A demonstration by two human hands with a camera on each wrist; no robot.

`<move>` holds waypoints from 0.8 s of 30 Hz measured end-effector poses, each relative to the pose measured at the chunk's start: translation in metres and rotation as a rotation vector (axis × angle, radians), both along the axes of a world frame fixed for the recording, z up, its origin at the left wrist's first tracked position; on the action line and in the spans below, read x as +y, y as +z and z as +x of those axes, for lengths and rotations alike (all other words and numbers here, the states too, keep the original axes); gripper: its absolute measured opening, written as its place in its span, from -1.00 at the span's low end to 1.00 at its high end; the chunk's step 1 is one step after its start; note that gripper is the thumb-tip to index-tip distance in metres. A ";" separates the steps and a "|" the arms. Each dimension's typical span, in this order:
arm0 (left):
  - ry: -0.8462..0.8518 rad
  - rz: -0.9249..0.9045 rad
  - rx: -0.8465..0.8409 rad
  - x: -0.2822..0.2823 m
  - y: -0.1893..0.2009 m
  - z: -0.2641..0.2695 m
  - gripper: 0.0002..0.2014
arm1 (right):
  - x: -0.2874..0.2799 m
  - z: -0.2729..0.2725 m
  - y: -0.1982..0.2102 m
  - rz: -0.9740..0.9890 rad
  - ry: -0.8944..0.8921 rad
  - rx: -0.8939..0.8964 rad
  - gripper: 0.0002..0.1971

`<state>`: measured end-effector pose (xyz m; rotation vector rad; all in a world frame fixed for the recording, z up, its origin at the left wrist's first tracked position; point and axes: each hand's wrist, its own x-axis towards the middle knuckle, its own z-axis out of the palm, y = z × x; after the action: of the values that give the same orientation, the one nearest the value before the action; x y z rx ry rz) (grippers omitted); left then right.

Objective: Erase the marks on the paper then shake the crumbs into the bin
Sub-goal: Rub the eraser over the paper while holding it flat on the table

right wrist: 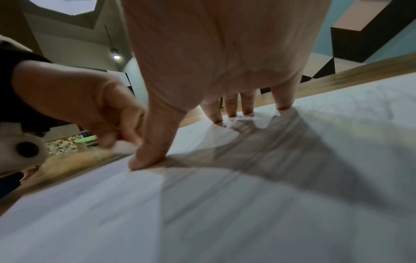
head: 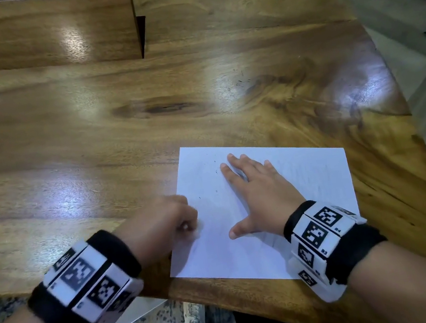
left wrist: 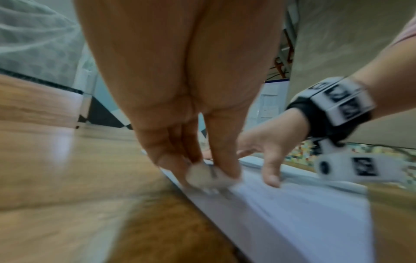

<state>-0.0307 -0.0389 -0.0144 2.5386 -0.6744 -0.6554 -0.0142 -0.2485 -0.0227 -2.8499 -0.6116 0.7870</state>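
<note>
Left hand point(head: 160, 222) pinches a small white eraser point(left wrist: 202, 175) at the near-left edge of the paper point(head: 306, 174); right hand point(head: 259, 196) lies spread flat, pinning it to the wooden surface point(head: 116, 120). Short light strokes probably work best so the sheet doesn't wrinkle.

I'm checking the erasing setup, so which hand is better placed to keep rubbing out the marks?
Left. The left hand pinches the eraser at the paper; the right hand lies flat, pinning it.
</note>
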 end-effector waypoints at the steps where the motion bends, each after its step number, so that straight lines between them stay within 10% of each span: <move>1: -0.022 0.018 0.054 0.002 0.002 -0.002 -0.92 | 0.000 0.000 0.000 0.002 -0.001 0.002 0.23; 18: 0.211 -0.101 -0.163 -0.011 -0.005 0.017 -0.97 | 0.000 0.000 0.000 -0.005 0.003 0.000 0.23; 24: -0.002 0.020 0.114 0.001 0.002 0.000 -0.93 | -0.001 0.000 0.000 0.010 -0.004 0.005 0.23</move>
<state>-0.0303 -0.0382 -0.0127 2.4968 -0.6344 -0.8043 -0.0144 -0.2492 -0.0232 -2.8384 -0.6071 0.7874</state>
